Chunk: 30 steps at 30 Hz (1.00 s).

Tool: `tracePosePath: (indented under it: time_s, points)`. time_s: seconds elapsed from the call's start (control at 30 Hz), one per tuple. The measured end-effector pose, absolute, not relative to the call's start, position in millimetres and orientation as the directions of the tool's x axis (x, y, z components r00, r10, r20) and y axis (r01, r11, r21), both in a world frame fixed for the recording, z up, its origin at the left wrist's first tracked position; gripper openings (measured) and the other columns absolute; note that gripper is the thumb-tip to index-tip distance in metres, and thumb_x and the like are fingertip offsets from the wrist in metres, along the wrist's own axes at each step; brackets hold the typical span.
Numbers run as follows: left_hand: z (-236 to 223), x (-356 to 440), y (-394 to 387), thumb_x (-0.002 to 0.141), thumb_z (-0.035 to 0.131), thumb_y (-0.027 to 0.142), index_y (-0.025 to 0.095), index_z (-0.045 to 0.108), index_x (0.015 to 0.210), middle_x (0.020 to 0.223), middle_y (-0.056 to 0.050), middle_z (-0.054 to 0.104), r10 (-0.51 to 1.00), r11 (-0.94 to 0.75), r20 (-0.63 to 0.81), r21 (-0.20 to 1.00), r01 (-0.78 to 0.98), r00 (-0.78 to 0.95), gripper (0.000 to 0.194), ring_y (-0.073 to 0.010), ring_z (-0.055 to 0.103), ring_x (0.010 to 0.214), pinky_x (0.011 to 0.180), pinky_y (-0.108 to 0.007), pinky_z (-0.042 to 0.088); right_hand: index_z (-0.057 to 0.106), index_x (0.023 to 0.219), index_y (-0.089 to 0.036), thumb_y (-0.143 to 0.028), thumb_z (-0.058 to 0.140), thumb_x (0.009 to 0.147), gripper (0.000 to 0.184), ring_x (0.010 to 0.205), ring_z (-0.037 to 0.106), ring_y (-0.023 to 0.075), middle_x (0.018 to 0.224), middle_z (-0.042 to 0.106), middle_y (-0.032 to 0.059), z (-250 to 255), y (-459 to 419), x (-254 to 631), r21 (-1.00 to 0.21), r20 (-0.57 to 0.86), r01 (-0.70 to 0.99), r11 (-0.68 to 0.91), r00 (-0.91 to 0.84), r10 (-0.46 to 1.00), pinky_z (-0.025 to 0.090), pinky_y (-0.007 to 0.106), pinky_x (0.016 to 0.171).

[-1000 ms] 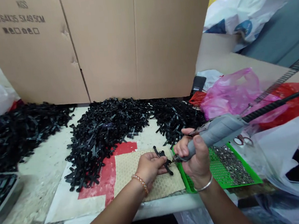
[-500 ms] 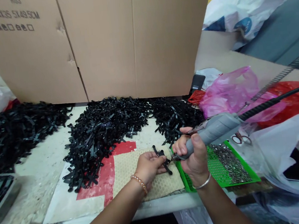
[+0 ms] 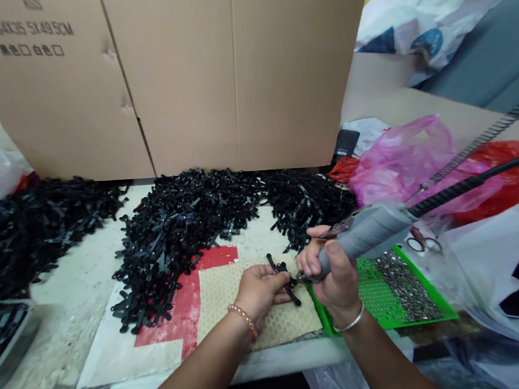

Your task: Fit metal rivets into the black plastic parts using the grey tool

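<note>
Over a cream textured mat (image 3: 224, 292), my left hand (image 3: 261, 288) pinches a small black bracket (image 3: 293, 290) with thin arms sticking out past the fingers. My right hand (image 3: 334, 276) is wrapped round a grey electric screwdriver (image 3: 371, 232), tilted with its tip toward the left. That tip meets the bracket or is just beside it; I cannot tell whether it touches. Beneath and right of my right hand lies a green perforated tray (image 3: 374, 297) with many small metal screws (image 3: 410, 286) in its right part.
Heaps of black brackets (image 3: 187, 215) lie behind the mat, with another pile (image 3: 38, 226) at left. A large cardboard box (image 3: 190, 77) stands behind. Scissors (image 3: 424, 241), a pink plastic bag (image 3: 401, 166) and a grey container (image 3: 4, 336) flank the work area. A coiled spring (image 3: 482, 138) runs to the screwdriver.
The screwdriver and my right hand have shifted very slightly left relative to the tray. My left hand keeps its pinch on the bracket. The whole view has shifted slightly.
</note>
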<state>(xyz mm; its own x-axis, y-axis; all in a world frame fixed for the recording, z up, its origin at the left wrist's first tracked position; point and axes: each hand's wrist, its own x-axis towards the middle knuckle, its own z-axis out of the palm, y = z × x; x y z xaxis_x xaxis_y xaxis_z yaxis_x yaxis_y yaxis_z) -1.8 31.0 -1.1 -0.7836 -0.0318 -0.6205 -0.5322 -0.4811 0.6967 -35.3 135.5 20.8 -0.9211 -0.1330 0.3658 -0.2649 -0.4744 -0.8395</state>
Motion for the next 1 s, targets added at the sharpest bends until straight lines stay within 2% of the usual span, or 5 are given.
tracePosePath:
  time_s: [0.27, 0.53, 0.63, 0.83, 1.0]
  points:
    - [-5, -5, 31, 0.080, 0.061, 0.005, 0.006, 0.056, 0.070, 0.064, -0.007, 0.061, -0.009, -0.471, -0.641, 0.680, -0.562, -0.768, 0.011, -0.0112, 0.059, 0.050, 0.050, -0.022, 0.054, 0.050, 0.094, -0.020, -0.042, 0.055, 0.090, 0.022, 0.039, 0.034, 0.0088, 0.047, 0.035, -0.0076, 14, 139, -42, -0.873, 0.385, -0.179, -0.453, -0.823, -0.418, 0.036, 0.021, 0.044]
    - [-3, -5, 30, 0.080, 0.061, 0.004, 0.007, 0.053, 0.066, 0.065, -0.007, 0.061, -0.002, -0.449, -0.640, 0.687, -0.571, -0.768, 0.016, -0.0107, 0.059, 0.051, 0.048, -0.019, 0.052, 0.052, 0.102, -0.019, -0.043, 0.054, 0.090, 0.027, 0.040, 0.035, 0.0088, 0.048, 0.036, -0.0073, 16, 138, -43, -0.887, 0.363, -0.145, -0.438, -0.804, -0.470, 0.036, 0.022, 0.045]
    - [-3, -3, 29, 0.079, 0.062, 0.003, 0.008, 0.052, 0.066, 0.065, -0.006, 0.061, 0.016, -0.439, -0.627, 0.696, -0.569, -0.779, 0.017, -0.0111, 0.060, 0.054, 0.049, -0.019, 0.052, 0.053, 0.106, -0.019, -0.044, 0.056, 0.088, 0.031, 0.041, 0.036, 0.0088, 0.048, 0.039, -0.0071, 32, 151, -39, -0.871, 0.399, -0.217, -0.440, -0.836, -0.377, 0.037, 0.022, 0.045]
    - [-5, -2, 24, 0.079, 0.062, 0.003, 0.006, 0.056, 0.073, 0.075, -0.010, 0.065, 0.088, -0.417, -0.619, 0.688, -0.594, -0.780, 0.009, -0.0119, 0.062, 0.058, 0.053, -0.020, 0.054, 0.055, 0.095, -0.018, -0.046, 0.063, 0.081, 0.032, 0.039, 0.035, 0.0086, 0.046, 0.039, -0.0073, 39, 189, -45, -0.871, 0.362, -0.363, -0.331, -0.930, 0.066, 0.037, 0.022, 0.043]
    - [-8, -1, 21, 0.078, 0.065, 0.007, 0.005, 0.060, 0.077, 0.079, -0.010, 0.065, 0.111, -0.411, -0.585, 0.709, -0.573, -0.804, 0.005, -0.0119, 0.062, 0.063, 0.062, -0.024, 0.057, 0.056, 0.094, -0.015, -0.042, 0.065, 0.080, 0.032, 0.040, 0.038, 0.0086, 0.046, 0.042, -0.0066, 8, 197, -52, -0.912, 0.294, -0.315, -0.261, -0.949, 0.117, 0.036, 0.021, 0.042]
